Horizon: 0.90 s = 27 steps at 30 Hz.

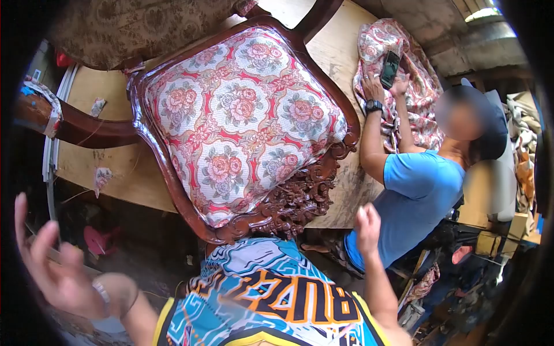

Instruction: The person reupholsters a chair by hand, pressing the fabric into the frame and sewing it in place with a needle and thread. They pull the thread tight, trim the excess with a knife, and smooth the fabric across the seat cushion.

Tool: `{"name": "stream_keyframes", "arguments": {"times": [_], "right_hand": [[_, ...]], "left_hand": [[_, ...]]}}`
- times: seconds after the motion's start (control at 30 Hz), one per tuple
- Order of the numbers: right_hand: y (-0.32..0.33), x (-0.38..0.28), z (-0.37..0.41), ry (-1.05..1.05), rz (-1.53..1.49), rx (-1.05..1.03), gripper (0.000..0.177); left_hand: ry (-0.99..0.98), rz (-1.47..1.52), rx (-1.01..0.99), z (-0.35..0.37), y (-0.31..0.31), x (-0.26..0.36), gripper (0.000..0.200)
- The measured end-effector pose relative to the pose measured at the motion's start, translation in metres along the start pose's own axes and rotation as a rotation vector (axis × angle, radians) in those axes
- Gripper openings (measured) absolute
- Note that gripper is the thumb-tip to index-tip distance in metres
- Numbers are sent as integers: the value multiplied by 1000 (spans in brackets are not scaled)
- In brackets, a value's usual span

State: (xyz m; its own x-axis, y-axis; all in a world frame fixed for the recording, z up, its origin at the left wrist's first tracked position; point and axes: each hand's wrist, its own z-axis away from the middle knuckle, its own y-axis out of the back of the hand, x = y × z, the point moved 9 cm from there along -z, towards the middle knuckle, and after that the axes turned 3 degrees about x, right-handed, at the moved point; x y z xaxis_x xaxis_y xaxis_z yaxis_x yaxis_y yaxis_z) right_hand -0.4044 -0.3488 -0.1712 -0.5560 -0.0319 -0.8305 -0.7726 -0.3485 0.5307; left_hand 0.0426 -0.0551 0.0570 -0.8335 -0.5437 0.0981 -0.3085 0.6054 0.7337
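In front of me a wooden chair (136, 98) lies on the worktable, its dark brown frame carved with openwork. Its padded panel (236, 109) is covered in white and red rose-patterned fabric. My left hand (63, 271) is raised at the lower left, fingers spread and slightly blurred, touching nothing. My right hand (367, 228) is lifted to the right of the chair's carved crest (300, 199), apart from it. Its fingers are curled closed; whether anything is inside them cannot be seen.
At the right a person in a blue shirt (418, 184) leans on the table (86, 155), hands around a phone (390, 69) on bunched floral fabric (424, 75). A second chair's upholstered part (138, 29) fills the upper left. A pink object (99, 239) lies below.
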Motion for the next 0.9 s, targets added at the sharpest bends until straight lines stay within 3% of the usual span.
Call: {"name": "stream_keyframes", "arguments": {"times": [0.03,0.1,0.13,0.17,0.2,0.23,0.27,0.3,0.33,0.37,0.4,0.47,0.5,0.53,0.6,0.67,0.73,0.77,0.8,0.83,0.87,0.9], "right_hand": [[15,11,25,108,306,86,33],[43,63,82,-70,521,136,31],[58,90,114,-155,576,160,31],[72,117,146,-165,778,206,30],[85,132,178,-158,869,195,30],[105,163,216,-285,855,218,28],[136,227,271,-328,1063,136,25],[139,244,292,-286,1058,100,25],[143,268,316,-486,1153,67,24],[138,280,331,-552,1174,37,23],[133,289,339,-602,1191,15,22],[125,295,346,-635,1217,-29,21],[121,292,345,-627,1224,-44,21],[116,279,335,-574,1219,-32,20],[94,224,296,-336,1143,40,20],[50,143,227,-4,947,100,20],[-37,47,130,111,639,94,20],[-91,-7,70,118,457,67,22],[-156,-61,24,237,15,60,18],[-216,-100,-13,345,-145,-91,26],[-265,-124,-41,403,388,-145,29],[-320,-165,-59,619,325,-122,38]], "left_hand": [[-65,411,177,-13,-10,77,43],[-475,949,-249,4,-82,169,58],[-584,1188,-559,21,-117,210,69],[-676,1266,-708,78,-158,245,73],[-830,1187,-770,134,-183,271,71],[-900,1101,-995,171,-205,279,65],[-962,1019,-1225,211,-222,276,59],[-956,944,-1303,220,-227,263,52],[-960,877,-1380,227,-231,252,46],[-976,822,-1454,233,-235,240,40],[-910,883,-1191,201,-234,221,26],[-434,650,-960,114,-250,143,20],[-424,430,-728,65,-230,97,19],[-298,191,-732,50,-235,41,15],[12,-94,-467,29,-186,-41,17],[73,-12,-1023,83,-194,-83,24],[-31,592,-984,105,-158,-59,25],[75,762,-894,113,-142,-55,22],[181,929,-801,118,-129,-51,19],[228,996,-816,123,-123,-45,19],[277,1062,-829,128,-117,-39,20],[287,1165,-765,134,-110,-33,21]]}}
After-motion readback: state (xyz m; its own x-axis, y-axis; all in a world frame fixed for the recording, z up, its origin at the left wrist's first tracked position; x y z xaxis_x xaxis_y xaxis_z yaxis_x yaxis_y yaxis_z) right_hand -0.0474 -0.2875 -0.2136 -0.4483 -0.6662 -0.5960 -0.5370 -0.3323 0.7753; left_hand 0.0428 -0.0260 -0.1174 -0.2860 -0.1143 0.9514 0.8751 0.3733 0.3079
